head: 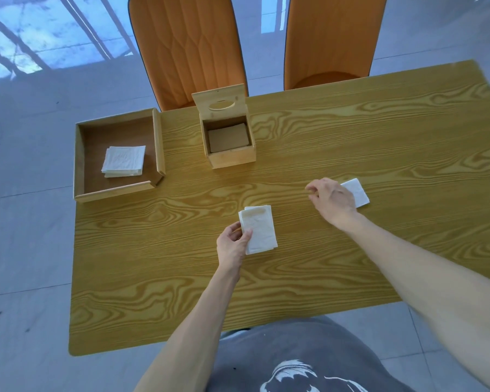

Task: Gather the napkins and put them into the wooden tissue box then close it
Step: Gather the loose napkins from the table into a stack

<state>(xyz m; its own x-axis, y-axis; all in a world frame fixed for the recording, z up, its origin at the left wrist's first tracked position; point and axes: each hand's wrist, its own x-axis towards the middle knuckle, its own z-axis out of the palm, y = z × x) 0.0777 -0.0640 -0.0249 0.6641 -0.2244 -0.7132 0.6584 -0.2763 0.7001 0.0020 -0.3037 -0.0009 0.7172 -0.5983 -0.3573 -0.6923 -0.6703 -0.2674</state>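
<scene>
Pinching a small stack of napkins (259, 230) between left hand (232, 244) thumb and fingers, low over wooden table (351, 154). Right hand (333, 200) loosely open, empty, partly covering another napkin (357, 191). Farther: wooden tissue box (229, 141) standing open, lid upright; more napkins (123, 161) in tray (119, 154).

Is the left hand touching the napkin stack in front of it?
Touching. The head view shows the left hand gripping the napkin stack at its left edge, thumb lying on top.

On the table (351, 137), the tray (77, 154) (napkins (123, 161) inside) sits left of the tissue box (232, 159).
</scene>
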